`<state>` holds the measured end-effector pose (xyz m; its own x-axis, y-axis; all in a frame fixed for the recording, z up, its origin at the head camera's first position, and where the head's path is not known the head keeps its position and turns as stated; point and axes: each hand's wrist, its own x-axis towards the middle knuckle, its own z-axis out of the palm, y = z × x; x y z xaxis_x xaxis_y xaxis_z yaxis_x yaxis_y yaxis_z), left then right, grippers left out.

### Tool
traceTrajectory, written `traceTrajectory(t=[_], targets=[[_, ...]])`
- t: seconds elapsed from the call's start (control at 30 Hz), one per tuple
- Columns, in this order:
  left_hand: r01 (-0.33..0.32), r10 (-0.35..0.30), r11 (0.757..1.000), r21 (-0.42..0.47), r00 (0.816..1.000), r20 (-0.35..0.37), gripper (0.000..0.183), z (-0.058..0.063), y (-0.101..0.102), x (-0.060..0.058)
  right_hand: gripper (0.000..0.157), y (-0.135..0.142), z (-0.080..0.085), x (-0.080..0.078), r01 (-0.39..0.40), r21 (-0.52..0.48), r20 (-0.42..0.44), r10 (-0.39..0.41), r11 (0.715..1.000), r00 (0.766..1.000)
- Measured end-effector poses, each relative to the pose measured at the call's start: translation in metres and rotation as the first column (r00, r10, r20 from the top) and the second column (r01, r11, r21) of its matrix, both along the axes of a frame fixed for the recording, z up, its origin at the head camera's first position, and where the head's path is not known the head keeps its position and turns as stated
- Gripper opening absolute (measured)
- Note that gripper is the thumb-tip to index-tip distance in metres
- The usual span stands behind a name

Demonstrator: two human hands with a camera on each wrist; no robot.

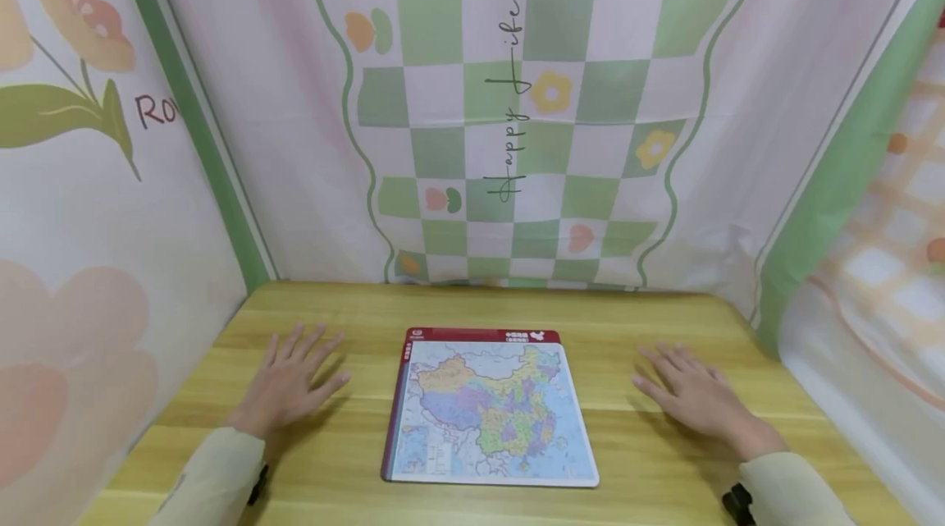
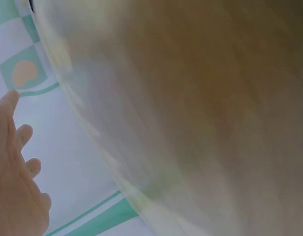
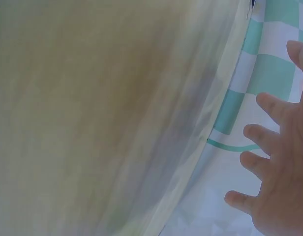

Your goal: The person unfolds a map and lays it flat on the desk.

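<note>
A flat map board (image 1: 487, 407) with a red strip along its top and a coloured map of China lies in the middle of the wooden table. To its left is my left hand (image 1: 291, 382), palm down with fingers spread and nothing held. My right hand (image 1: 697, 395) is on the board's other side, palm down too, its fingers apart and holding nothing. In the left wrist view the left hand (image 2: 16, 167) shows at the left edge. The right wrist view has the right hand (image 3: 284, 162) with separated fingers at its right edge.
The wood-grain table (image 1: 332, 308) ends at a hanging cloth (image 1: 546, 140) with green checks and flowers. Printed cloth walls (image 1: 74, 206) close in the left and right sides. Both cuffs are pale, with a black strap (image 1: 738, 503) showing at the right wrist.
</note>
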<state>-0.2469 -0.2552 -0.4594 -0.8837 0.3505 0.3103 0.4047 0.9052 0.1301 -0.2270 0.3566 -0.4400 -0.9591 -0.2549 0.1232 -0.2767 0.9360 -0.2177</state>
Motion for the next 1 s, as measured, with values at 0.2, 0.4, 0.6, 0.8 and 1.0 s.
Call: traceTrajectory(t=[0.2, 0.4, 0.6, 0.8, 1.0], targets=[[0.039, -0.039, 0.999, 0.001, 0.999, 0.002, 0.067, 0.001, 0.003, 0.002, 0.067, -0.004, 0.001, -0.001, -0.037, -0.062, 0.006, 0.037, 0.997, 0.999], [0.115, -0.115, 0.993, 0.015, 0.993, 0.012, 0.066, 0.001, 0.007, 0.001, 0.063, -0.009, 0.002, -0.001, -0.085, -0.139, 0.02, 0.089, 0.987, 0.996], [0.173, -0.174, 0.984, 0.032, 0.984, 0.027, 0.065, -0.001, 0.011, -0.002, 0.061, -0.015, 0.003, -0.001, -0.1, -0.171, 0.053, 0.11, 0.98, 0.992], [0.233, -0.234, 0.971, 0.057, 0.972, 0.004, 0.065, -0.002, 0.015, -0.003, 0.056, -0.021, 0.003, -0.003, -0.132, -0.176, 0.027, 0.139, 0.975, 0.99], [0.306, -0.311, 0.948, 0.084, 0.949, 0.053, 0.065, 0.0, 0.023, -0.003, 0.052, -0.03, 0.003, -0.005, -0.167, -0.218, 0.022, 0.176, 0.961, 0.984]])
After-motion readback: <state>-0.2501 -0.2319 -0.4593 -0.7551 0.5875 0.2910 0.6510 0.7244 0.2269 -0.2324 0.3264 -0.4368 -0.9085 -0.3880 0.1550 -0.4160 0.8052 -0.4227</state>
